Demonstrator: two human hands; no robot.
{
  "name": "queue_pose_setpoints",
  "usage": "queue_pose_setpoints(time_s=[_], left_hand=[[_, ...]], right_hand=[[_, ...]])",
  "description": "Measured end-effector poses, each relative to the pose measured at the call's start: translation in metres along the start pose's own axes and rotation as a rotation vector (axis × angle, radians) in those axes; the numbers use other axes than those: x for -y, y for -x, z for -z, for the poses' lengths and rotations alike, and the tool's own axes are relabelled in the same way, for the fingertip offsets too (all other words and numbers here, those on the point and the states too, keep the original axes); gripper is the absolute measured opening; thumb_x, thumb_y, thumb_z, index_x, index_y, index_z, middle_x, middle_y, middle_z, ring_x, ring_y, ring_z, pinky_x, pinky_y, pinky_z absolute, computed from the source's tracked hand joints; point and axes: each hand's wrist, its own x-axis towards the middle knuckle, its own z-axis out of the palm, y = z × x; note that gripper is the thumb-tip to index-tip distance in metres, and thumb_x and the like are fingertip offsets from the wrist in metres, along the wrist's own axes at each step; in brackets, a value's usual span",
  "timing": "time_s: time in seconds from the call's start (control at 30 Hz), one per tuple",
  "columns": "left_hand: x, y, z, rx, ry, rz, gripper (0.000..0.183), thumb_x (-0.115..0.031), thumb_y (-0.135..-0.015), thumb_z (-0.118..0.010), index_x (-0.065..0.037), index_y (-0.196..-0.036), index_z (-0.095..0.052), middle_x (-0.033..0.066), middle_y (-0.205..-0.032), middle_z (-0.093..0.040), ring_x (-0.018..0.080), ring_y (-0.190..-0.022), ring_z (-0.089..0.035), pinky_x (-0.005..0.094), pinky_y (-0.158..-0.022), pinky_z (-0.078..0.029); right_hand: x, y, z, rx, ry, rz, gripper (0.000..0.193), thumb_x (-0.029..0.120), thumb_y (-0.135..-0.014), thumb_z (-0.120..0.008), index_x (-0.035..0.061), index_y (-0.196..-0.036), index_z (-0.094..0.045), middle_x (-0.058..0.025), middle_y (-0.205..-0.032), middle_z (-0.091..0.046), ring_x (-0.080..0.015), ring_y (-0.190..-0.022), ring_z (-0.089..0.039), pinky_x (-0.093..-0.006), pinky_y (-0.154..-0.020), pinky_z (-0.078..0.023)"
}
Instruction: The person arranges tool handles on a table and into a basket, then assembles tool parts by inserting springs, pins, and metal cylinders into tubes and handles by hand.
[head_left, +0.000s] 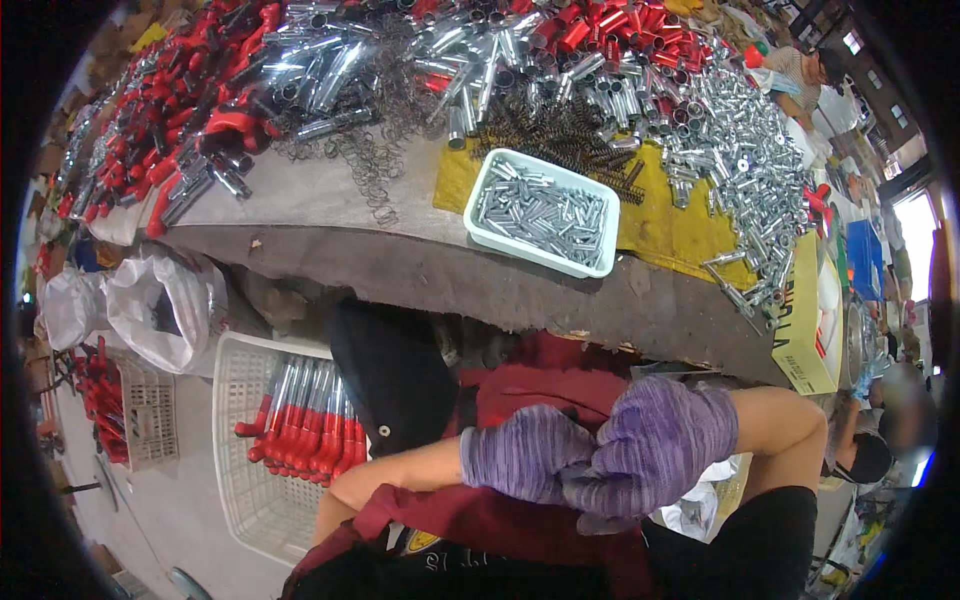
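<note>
My left hand (pixel 528 452) and my right hand (pixel 655 450) wear purple knitted work gloves. They meet in front of my body, above a dark red apron (pixel 545 385). Both are closed, the fingers curled in against each other. The right overlaps the left's fingertips, and whatever lies between them is hidden. Beyond the hands, at the table edge, a pale green plastic tray (pixel 540 258) holds many small metal pins (pixel 545 212). It stands partly on a yellow cloth (pixel 690 225), with dark coil springs (pixel 555 135) behind it.
Red-handled metal parts (pixel 160 130), tubes (pixel 325 75) and small metal fittings (pixel 740 140) heap across the table. A white basket (pixel 228 440) with red-handled tools stands at lower left beside a white sack (pixel 165 310). A yellow carton (pixel 803 320) sits at right. People work farther right.
</note>
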Motion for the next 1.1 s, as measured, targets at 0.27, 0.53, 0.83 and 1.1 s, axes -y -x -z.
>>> queue_pose_setpoints(time_s=[0.27,0.53,0.83,1.1], left_hand=[[0.007,0.002,0.012,-0.513,-0.45,0.457,0.039,-0.037,-0.06,-0.075,-0.01,-0.085,-0.063,0.0101,-0.072,-0.063,0.0283,-0.068,-0.063,0.0366,-0.063,-0.05],[0.013,0.006,0.01,-0.14,-0.133,0.236,0.027,-0.031,-0.071,-0.067,-0.012,-0.09,-0.062,0.012,-0.078,-0.063,0.0329,-0.073,-0.061,0.0403,-0.064,-0.048],[0.025,0.009,0.008,-0.42,-0.426,0.738,0.025,-0.024,-0.074,-0.06,-0.006,-0.091,-0.059,0.0149,-0.082,-0.064,0.0343,-0.075,-0.061,0.0428,-0.066,-0.048],[0.024,0.018,0.004,-0.305,-0.185,0.514,0.04,-0.04,-0.072,-0.066,-0.011,-0.099,-0.06,0.0129,-0.085,-0.063,0.0327,-0.08,-0.061,0.0399,-0.069,-0.048]], right_hand=[[-0.017,0.016,-0.027,-0.189,0.141,-0.628,0.033,0.037,-0.067,-0.07,0.0157,-0.091,-0.063,-0.0094,-0.06,-0.056,-0.0271,-0.052,-0.057,-0.0364,-0.048,-0.045],[-0.019,0.005,-0.014,-0.155,0.446,-0.263,0.026,0.032,-0.063,-0.072,0.0113,-0.062,-0.056,-0.003,-0.051,-0.045,-0.0222,-0.042,-0.047,-0.0348,-0.038,-0.033],[-0.03,0.009,-0.058,-0.167,0.325,-0.872,0.033,0.04,-0.075,-0.063,0.0074,-0.074,-0.059,-0.0098,-0.054,-0.052,-0.0283,-0.049,-0.054,-0.039,-0.046,-0.044],[-0.018,0.01,-0.017,0.148,0.031,-0.569,0.044,0.046,-0.07,-0.069,0.0124,-0.097,-0.061,-0.0072,-0.068,-0.058,-0.0251,-0.061,-0.06,-0.0359,-0.051,-0.046]])
